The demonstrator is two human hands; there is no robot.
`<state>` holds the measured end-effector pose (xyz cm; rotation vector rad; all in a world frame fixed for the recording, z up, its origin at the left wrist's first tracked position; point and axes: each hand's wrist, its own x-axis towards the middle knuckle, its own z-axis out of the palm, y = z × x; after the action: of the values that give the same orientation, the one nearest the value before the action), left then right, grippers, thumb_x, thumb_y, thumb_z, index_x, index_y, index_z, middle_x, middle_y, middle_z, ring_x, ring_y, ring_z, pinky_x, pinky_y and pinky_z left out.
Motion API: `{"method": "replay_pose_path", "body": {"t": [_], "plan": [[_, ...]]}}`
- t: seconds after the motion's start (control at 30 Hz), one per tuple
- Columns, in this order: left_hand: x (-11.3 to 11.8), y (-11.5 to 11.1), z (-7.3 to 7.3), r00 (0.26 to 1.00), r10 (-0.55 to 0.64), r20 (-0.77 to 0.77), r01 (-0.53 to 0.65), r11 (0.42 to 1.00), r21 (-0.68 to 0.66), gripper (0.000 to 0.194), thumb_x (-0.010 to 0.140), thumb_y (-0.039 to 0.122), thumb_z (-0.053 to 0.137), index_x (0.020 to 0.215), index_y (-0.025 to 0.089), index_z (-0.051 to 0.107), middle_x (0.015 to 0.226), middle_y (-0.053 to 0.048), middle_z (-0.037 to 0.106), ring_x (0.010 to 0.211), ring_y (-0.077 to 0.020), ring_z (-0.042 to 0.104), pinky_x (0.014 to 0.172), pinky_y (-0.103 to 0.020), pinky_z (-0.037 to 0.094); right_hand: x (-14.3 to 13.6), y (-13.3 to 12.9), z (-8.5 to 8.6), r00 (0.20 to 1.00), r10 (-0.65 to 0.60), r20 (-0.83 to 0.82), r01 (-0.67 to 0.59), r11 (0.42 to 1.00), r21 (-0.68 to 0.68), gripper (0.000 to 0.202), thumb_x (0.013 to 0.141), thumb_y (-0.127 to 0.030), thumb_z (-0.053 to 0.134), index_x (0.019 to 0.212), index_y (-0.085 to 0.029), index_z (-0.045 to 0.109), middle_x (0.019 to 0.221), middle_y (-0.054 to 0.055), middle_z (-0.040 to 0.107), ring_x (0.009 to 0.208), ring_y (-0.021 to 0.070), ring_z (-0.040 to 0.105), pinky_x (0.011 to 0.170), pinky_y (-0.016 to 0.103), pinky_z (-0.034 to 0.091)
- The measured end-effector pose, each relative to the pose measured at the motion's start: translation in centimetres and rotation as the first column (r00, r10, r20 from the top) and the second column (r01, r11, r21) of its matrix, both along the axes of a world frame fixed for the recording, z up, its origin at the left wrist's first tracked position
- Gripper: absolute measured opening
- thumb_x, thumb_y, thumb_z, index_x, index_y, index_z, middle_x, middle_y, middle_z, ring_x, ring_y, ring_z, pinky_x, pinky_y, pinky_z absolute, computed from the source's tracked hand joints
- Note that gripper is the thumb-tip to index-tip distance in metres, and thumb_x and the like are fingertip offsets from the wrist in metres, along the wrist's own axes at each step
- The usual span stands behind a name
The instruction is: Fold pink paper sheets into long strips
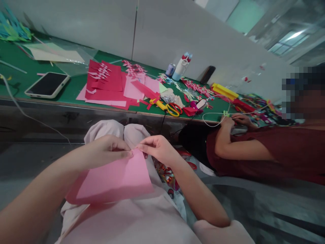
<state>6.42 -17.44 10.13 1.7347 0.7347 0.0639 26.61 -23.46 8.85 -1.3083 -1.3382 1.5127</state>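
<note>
A pink sheet of paper (114, 183) lies across my lap, its far edge raised between my hands. My left hand (111, 150) pinches that edge near the top corner, thumb on the near face. Close beside it, my right hand (156, 147) grips the same corner between thumb and fingers. The fingertips of both hands almost meet there. Whether the sheet is folded at that corner I cannot tell.
On the green table (15, 81) ahead lie a phone (48, 84), red paper sheets (109, 81), yellow-handled scissors (172, 109), paper strips and a white-blue bottle (181, 67). A co-worker in a dark red shirt (291, 152) sits at the right. A white cable (33, 117) hangs at the left.
</note>
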Motion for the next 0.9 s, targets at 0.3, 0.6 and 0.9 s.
{"method": "replay_pose_path", "body": {"t": [0.3,0.6,0.9], "plan": [[-0.4,-0.4,0.3,0.999,0.024,-0.048,-0.027,0.998,-0.063,0.041,0.080,0.054,0.055,0.067,0.015,0.061,0.062,0.002,0.044,0.059,-0.0113,0.038,0.050,-0.021,0.026,1.5,-0.5,-0.3,0.978,-0.190,-0.080,0.194,0.980,0.039,0.034,0.072,-0.047,0.074,0.077,-0.013,0.072,0.065,0.003,0.067,0.058,0.0085,0.056,0.060,0.023,0.047],[0.0,-0.4,-0.2,0.998,0.031,-0.055,-0.032,0.999,-0.019,0.040,0.079,0.053,0.058,0.062,0.018,0.054,0.058,0.003,0.038,0.054,-0.0107,0.032,0.047,-0.024,0.023,-0.9,-1.2,0.6,0.987,-0.058,0.150,0.048,0.996,0.072,0.017,0.076,-0.030,0.071,0.075,-0.013,0.069,0.064,-0.001,0.060,0.060,0.0085,0.051,0.055,0.021,0.038],[-0.7,0.2,-0.2,0.981,0.021,-0.190,-0.012,0.999,0.047,0.039,0.075,0.053,0.060,0.063,0.016,0.062,0.062,0.002,0.051,0.061,-0.0123,0.043,0.050,-0.019,0.030,0.9,-0.7,0.7,0.963,-0.093,0.252,0.072,0.993,0.089,0.019,0.075,-0.029,0.066,0.065,-0.012,0.063,0.057,-0.003,0.050,0.055,0.0072,0.042,0.053,0.021,0.032]]}}
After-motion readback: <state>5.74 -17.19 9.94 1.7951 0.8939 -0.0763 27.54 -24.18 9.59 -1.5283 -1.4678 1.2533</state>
